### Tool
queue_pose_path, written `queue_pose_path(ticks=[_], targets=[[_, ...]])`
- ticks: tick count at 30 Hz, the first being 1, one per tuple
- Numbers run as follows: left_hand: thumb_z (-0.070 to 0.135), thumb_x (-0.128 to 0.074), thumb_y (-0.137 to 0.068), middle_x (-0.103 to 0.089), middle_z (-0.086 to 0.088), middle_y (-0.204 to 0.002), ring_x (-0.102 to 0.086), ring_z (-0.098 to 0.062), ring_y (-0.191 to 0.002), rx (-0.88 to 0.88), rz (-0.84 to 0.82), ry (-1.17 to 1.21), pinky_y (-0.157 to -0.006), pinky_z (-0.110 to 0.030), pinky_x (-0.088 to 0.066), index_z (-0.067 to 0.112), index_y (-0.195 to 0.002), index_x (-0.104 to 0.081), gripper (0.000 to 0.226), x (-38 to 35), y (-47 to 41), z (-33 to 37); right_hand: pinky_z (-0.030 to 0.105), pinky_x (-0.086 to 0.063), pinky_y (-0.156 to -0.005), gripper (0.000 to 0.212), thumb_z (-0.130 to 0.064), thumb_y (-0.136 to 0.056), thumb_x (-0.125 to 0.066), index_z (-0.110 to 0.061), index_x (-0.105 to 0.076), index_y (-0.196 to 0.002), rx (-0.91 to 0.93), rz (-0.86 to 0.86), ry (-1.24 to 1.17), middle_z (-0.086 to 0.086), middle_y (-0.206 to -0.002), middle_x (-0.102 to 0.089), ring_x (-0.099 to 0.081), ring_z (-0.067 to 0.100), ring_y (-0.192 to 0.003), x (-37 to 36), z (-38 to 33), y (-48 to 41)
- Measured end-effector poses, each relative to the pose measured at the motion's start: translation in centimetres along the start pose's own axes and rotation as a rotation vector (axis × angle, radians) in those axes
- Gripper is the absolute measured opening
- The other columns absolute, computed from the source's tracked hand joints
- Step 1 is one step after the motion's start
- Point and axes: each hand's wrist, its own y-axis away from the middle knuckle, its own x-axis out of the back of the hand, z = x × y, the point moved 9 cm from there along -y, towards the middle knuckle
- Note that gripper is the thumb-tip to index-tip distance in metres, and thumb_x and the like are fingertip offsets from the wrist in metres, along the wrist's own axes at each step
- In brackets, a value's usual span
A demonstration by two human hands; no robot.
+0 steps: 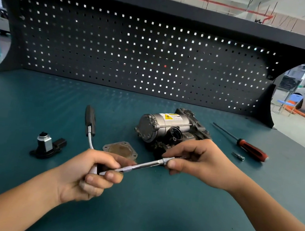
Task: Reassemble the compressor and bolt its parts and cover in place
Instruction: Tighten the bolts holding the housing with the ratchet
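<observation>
The silver-grey metal compressor with a yellow warning label [167, 129] lies on the teal bench [33, 99], mid-bench just beyond the hands. Its flat, dull round metal cover plate [121, 149] lies loose beside it, not yet bolted on.

In front, the left hand [89, 175] is curled tight round the knurled near end of a slim chrome extension bar [141, 165]. The right hand [198, 160] pinches the bar's far tip between thumb and fingers, probably seating a socket or bit.

To do this well, hold the bar steady, press the piece straight along its axis until it seats, then check for wobble.

A black tool handle [90, 119] lies behind the left hand. A red-and-black screwdriver [251, 148] lies to the right.
</observation>
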Motion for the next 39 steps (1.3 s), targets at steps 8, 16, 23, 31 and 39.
queue_pose_path(ticks=[8,16,23,31,39], targets=[[-0.014,-0.082,-0.031,-0.036,-0.006,-0.048,-0.029,-0.004,-0.019,0.031,-0.138,0.159,-0.021,-0.007,-0.018,-0.002,-0.061,-0.068,0.035,-1.7,0.4,-0.4,0.016,-0.051,-0.061,0.012,-0.017,-0.069,-0.066,-0.018,-0.07,-0.079,-0.012,0.065,-0.15,-0.002,-0.065,-0.069,-0.064,0.006,-0.058,0.3,0.6,0.2],[0.003,-0.05,-0.064,-0.04,-0.007,-0.048,-0.024,-0.004,-0.024,-0.149,0.026,-0.23,-0.029,-0.004,-0.019,0.003,-0.07,-0.074,0.025,-0.7,0.5,1.3,0.01,-0.048,-0.064,0.014,-0.016,-0.077,-0.071,-0.028,-0.068,-0.082,0.052,0.094,0.212,-0.02,-0.068,-0.068,-0.064,-0.003,-0.064,0.9,-0.4,0.6],[0.005,-0.057,-0.062,-0.044,-0.009,-0.049,-0.025,-0.006,-0.026,-0.398,0.027,-0.372,-0.034,-0.006,-0.022,0.004,-0.077,-0.075,0.023,-1.9,2.0,3.3,0.013,-0.04,-0.044,0.015,-0.024,-0.065,-0.063,-0.016,-0.075,-0.063,-0.076,0.403,-0.371,-0.001,-0.051,-0.058,-0.049,0.005,-0.044,5.9,1.2,1.5],[0.01,-0.053,-0.067,-0.048,-0.008,-0.052,-0.028,-0.008,-0.03,-0.61,0.057,-0.554,-0.039,-0.01,-0.02,0.015,-0.085,-0.076,0.03,-4.1,2.9,3.8,0.012,-0.047,-0.05,0.013,-0.01,-0.074,-0.064,-0.012,-0.077,-0.074,-0.191,0.123,-0.654,0.001,-0.061,-0.064,-0.058,0.005,-0.051,0.8,1.7,0.9],[0.011,-0.054,-0.065,-0.048,-0.007,-0.052,-0.027,-0.009,-0.03,-0.553,0.092,-0.559,-0.037,-0.01,-0.021,0.014,-0.085,-0.076,0.03,-3.5,2.3,3.8,0.013,-0.047,-0.051,0.016,-0.015,-0.069,-0.062,-0.015,-0.078,-0.074,-0.145,0.13,-0.527,0.001,-0.061,-0.066,-0.059,0.006,-0.051,1.0,1.6,0.3]])
